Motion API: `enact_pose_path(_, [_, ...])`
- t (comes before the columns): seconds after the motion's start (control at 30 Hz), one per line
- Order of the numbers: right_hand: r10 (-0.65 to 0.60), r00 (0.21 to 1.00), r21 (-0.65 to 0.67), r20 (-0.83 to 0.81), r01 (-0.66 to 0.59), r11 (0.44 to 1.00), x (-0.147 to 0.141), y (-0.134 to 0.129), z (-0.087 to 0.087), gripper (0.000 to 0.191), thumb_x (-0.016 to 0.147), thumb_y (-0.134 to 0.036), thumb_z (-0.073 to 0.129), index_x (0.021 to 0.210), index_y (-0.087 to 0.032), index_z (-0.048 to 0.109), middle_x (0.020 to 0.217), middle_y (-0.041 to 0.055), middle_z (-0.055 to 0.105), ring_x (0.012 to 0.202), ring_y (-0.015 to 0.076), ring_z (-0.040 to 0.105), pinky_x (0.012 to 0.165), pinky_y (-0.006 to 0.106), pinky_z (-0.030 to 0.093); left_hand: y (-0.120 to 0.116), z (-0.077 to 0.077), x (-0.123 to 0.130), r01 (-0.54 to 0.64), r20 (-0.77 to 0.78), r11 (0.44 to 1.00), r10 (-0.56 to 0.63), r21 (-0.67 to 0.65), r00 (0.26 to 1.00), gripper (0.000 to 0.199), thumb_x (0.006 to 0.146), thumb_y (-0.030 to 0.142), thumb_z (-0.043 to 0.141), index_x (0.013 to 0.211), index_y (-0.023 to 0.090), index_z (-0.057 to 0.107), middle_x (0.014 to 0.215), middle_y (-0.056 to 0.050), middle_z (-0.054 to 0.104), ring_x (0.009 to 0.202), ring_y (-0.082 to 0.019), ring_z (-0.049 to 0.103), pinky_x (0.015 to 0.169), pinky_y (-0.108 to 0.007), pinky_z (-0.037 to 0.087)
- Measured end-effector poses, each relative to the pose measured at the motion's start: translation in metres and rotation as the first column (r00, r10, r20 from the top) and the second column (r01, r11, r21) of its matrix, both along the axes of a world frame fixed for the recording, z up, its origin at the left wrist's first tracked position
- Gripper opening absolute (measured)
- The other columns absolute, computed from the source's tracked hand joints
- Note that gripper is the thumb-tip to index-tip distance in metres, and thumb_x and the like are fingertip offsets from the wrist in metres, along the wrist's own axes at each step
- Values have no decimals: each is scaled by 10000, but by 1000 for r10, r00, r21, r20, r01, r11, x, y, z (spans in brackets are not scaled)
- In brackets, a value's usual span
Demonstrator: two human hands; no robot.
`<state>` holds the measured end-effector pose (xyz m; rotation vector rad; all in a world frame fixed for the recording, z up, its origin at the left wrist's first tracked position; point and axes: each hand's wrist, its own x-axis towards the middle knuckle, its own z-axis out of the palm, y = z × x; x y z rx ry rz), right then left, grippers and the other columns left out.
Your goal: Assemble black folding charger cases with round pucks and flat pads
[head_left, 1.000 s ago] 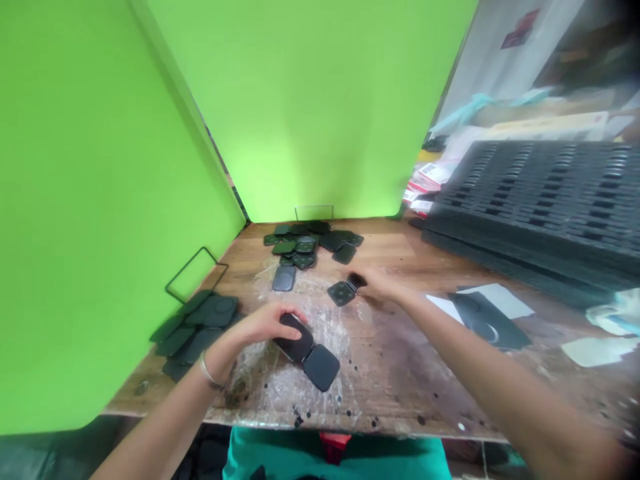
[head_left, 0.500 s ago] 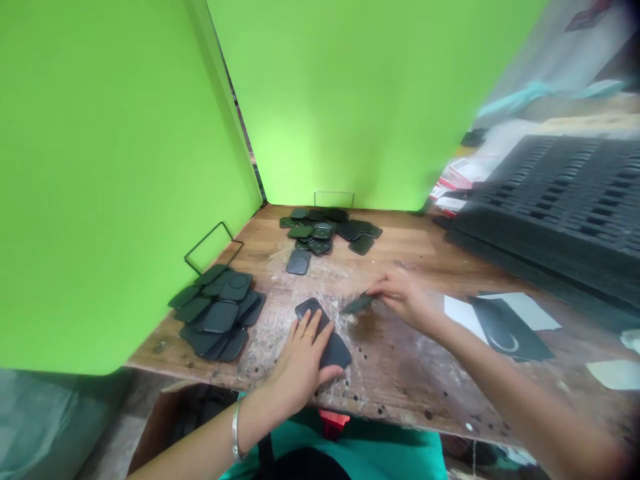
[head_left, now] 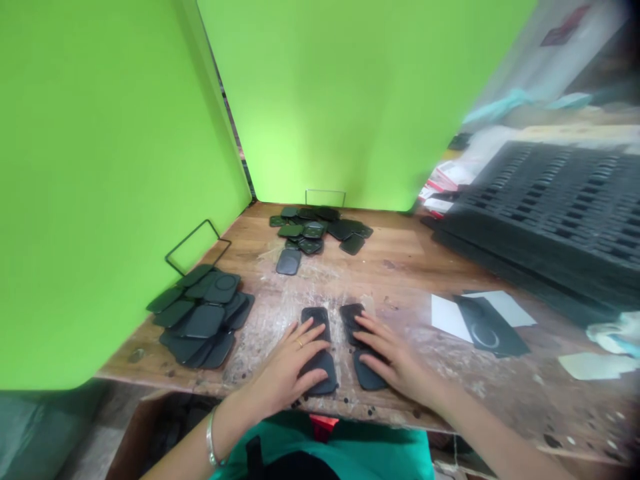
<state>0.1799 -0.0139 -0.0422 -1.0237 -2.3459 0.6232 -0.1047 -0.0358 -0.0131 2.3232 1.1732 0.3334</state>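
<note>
Two dark two-part pieces lie side by side near the front edge of the wooden table. My left hand [head_left: 295, 360] rests with spread fingers on the left piece [head_left: 323, 373]. On the right piece [head_left: 369, 370] lies my right hand [head_left: 393, 353], its fingers apart. Neither hand is closed around anything; the fingers hide parts of both pieces. A pile of dark rounded square pieces [head_left: 205, 320] is at the left, one showing a ring mark. Farther back sits a second group of dark green and black pieces [head_left: 313, 230].
Green panels [head_left: 350, 100] stand behind and to the left, with a wire stand [head_left: 187, 240] at the left one. Black slotted trays [head_left: 560, 213] are stacked at the right. White sheets and a dark card with a ring [head_left: 490, 327] lie before them.
My right hand has come down and left, from holding a dark piece in the air to lying flat on one. The left piece now sits straighter under my left hand. The view has shifted slightly.
</note>
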Motion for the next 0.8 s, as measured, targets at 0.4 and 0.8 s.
enact_pose_path(0.4, [-296,947,140,124,279,950,-48,125,20,288,906,-194,543,1164,-133,654,1315,156,591,1248,269,509,1095,439,399,-4,-15,-1,-25,39,994,21,111,999,404,953,245,499,1354,277,463,1536,-34,408,1474,-232,249,1207,-570,204])
enact_pose_path(0.8, [-517,854,-3,53,518,855,-67,257,19,446,764,-286,666,1179,-131,611,1162,175,654,1182,336,504,1026,482,385,-7,-12,-3,-26,24,992,24,120,999,436,949,237,506,1379,298,473,1547,-30,390,1474,-255,249,1193,-572,242])
